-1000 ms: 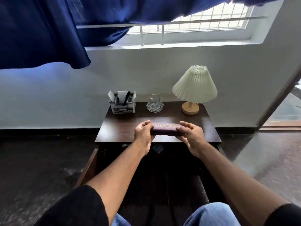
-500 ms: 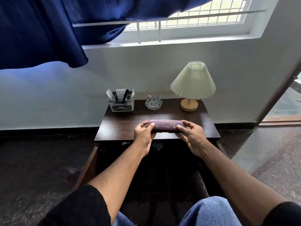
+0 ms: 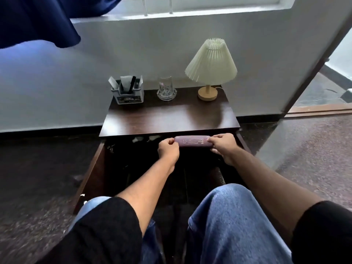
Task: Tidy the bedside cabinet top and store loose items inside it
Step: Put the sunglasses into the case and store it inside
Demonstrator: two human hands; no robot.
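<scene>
Case point(image 3: 192, 143), purple and oblong, held level by its two ends: left hand point(image 3: 168, 149) with fingers point(image 3: 172, 143) curled shut on the near-left end, right hand point(image 3: 222, 144) clamped on the other end. Carried just below and in front of the cabinet top's point(image 3: 169, 119) front edge, over the dark open cabinet point(image 3: 133, 161) beneath. Probably the storing step, with the case on its way inside.

To do it well: keep the case level, lower it clear of the top's edge, slide it inward, then release one hand at a time once it rests on something solid. Interior beyond the fingers too dark to judge; a few pale items just visible to the left of them, so feel for a free spot.

Well beyond the fingers, along the back of the dark wooden top: grey organiser point(image 3: 128, 92) with pens to the left, glass point(image 3: 166, 90) straight ahead, pleated lamp point(image 3: 210, 67) to the right. White wall behind, barred window above, blue curtain point(image 3: 36, 20) up left, speckled dark floor around.
</scene>
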